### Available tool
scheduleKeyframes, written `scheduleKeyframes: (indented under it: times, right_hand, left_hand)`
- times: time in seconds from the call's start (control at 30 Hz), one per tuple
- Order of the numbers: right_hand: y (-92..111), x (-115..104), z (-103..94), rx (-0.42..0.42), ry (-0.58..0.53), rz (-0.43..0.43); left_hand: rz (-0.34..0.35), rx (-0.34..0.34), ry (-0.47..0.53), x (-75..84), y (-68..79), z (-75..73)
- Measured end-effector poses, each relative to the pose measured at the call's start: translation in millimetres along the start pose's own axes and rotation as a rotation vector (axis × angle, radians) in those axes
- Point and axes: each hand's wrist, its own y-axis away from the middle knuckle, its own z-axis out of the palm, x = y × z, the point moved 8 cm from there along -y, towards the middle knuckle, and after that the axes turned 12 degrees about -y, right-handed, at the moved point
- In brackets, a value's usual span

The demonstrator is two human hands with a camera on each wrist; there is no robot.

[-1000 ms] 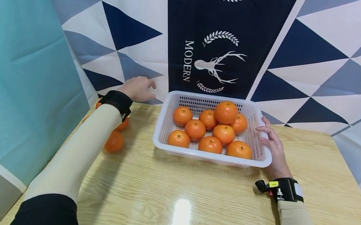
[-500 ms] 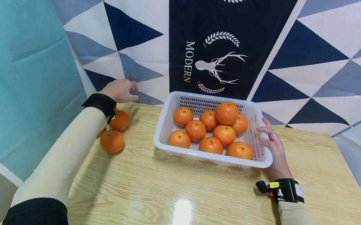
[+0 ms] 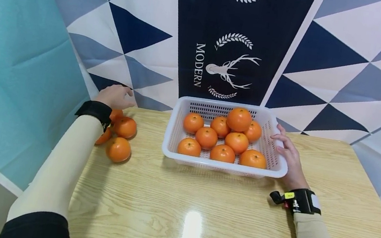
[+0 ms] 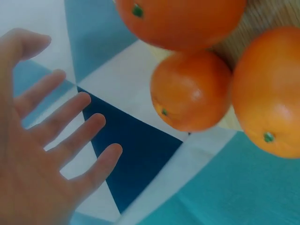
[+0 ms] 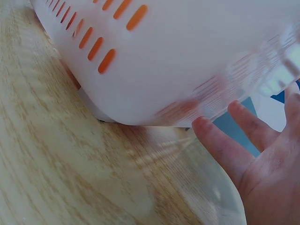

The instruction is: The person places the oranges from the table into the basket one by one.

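Note:
At the back left, my left hand (image 3: pixel 116 96) hovers beside several loose mandarin oranges (image 3: pixel 118 150); the wrist and forearm partly cover them. In the left wrist view its fingers (image 4: pixel 96 126) are spread, nothing in them, and a small mandarin orange (image 4: pixel 192 91) lies to their right between bigger ones. My right hand (image 3: pixel 290 161) holds the right end of a white plastic basket (image 3: pixel 224 165), a finger over the rim. Fingertips (image 5: pixel 202 123) touch the basket's outer wall in the right wrist view. Inside the basket sit several mandarin oranges (image 3: pixel 206 137), one stacked on top.
The wooden table (image 3: pixel 149 202) meets a patterned wall cloth (image 3: pixel 147 7) right behind the basket. A teal cloth (image 3: pixel 21 50) hangs along the left side, close to the left forearm and the loose fruit.
My left hand has moved left and slightly down, away from the basket, toward the loose mandarin oranges, more of which show now. The right hand and the basket have stayed put.

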Motion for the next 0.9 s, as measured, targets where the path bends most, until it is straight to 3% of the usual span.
scheduleKeyframes:
  times: [0.4,0.67,0.9]
  right_hand:
    - [-1,2,-1.3,-0.020,-0.013,-0.019]
    - [0,1,-1.2,-0.003,-0.008,-0.013]
    - [-1,1,-0.8,0.000,0.002,-0.010]
  left_hand:
    - [-0.052,-0.018,0.020,-25.6,10.5,4.1]
    - [-0.069,-0.048,0.045,-32.6,5.6,16.7]
    - [-0.075,-0.041,0.070,-27.9,2.3,27.7]
